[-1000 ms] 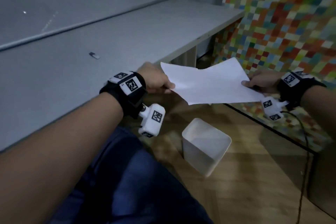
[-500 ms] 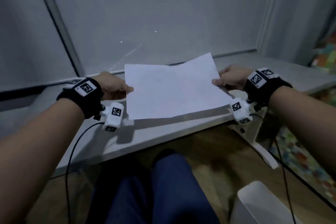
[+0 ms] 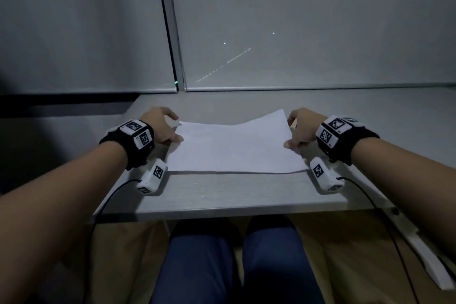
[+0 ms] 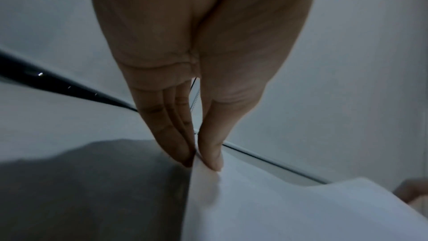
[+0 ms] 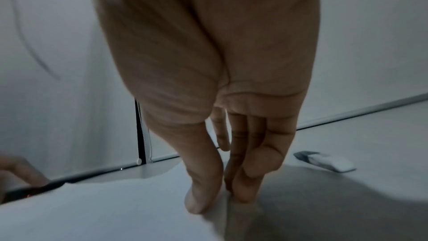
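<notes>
A white sheet of paper [image 3: 234, 147] lies low over the grey desk [image 3: 222, 195], its near edge touching the top and its far edge bowed up. My left hand [image 3: 170, 131] pinches the sheet's left edge between thumb and fingers, as the left wrist view shows at the paper [image 4: 277, 208] under my left hand [image 4: 201, 160]. My right hand [image 3: 293, 136] pinches the right edge; in the right wrist view the thumb lies on top of the paper [image 5: 104, 208] and the fingers of my right hand [image 5: 217, 199] sit beneath the edge.
A small white and grey object [image 5: 324, 160] lies on the desk to the right of my right hand. Grey blinds [image 3: 296, 20] rise behind the desk. Cables [image 3: 385, 217] run from the wrist cameras over the desk's front edge. My legs [image 3: 234, 266] are under it.
I have turned from the floor bin toward the desk. Both hands carried the sheet over the desk and lowered it until its near edge rests on the top.
</notes>
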A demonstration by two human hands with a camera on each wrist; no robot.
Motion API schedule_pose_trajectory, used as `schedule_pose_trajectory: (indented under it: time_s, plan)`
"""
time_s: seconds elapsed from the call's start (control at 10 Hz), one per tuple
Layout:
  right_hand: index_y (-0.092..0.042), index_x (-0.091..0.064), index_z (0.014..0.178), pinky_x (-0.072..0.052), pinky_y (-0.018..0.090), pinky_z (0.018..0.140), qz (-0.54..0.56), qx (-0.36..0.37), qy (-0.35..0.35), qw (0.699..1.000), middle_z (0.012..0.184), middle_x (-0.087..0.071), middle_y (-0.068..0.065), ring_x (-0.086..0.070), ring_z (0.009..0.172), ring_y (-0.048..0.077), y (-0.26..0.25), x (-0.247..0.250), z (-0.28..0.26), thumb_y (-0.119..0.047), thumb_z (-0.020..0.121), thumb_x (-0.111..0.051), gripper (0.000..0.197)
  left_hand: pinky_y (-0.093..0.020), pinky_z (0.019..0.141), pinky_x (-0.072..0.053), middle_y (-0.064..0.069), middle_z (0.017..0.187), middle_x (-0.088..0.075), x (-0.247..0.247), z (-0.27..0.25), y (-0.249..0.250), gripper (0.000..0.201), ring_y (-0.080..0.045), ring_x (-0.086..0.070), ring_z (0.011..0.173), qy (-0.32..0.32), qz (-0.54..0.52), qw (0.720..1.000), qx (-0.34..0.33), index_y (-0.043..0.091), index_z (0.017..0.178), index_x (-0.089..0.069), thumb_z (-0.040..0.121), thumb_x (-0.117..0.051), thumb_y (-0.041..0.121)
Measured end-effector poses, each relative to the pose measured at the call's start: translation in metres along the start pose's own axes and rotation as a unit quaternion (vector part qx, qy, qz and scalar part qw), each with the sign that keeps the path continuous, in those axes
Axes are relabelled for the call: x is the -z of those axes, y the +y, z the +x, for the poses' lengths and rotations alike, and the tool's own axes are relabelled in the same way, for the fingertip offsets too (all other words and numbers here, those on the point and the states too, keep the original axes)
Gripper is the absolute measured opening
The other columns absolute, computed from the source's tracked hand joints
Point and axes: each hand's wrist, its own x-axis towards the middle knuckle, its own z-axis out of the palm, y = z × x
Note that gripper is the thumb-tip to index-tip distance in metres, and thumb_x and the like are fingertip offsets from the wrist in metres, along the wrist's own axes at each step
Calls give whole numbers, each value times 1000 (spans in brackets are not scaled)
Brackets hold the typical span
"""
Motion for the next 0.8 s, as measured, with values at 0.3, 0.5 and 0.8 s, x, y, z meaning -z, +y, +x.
schedule_pose_trajectory:
  time_s: [0.3, 0.5, 0.8]
  plan:
    - [-22, -57, 142, -46, 31, 91, -12, 34, 16, 999, 141, -66, 7, -64, 110, 26, 8, -10, -6, -41, 79, -92, 75, -28, 92, -49, 5, 98, -73, -11, 14, -7, 46, -15, -67, 87, -75, 87, 993, -40, 31, 108, -82, 69, -96, 51]
    - [-30, -67, 135, -51, 36, 106, -8, 23, -28, 999, 134, -72, 3, -66, 109, 23, 7, -12, -8, -58, 69, -94, 77, -30, 90, -45, 0, 106, -71, -5, 10, 0, 59, -21, -66, 103, -93, 109, 989, -20, 29, 114, -81, 60, -103, 40]
    - [-29, -66, 130, -49, 34, 90, -7, 12, -40, 999, 114, -70, -1, -66, 102, 23, 5, -10, 3, -59, 63, -97, 81, -27, 70, -48, 4, 87, -75, -6, 5, 7, 61, -18, -70, 82, -78, 86, 993, -2, 24, 117, -80, 63, -102, 42]
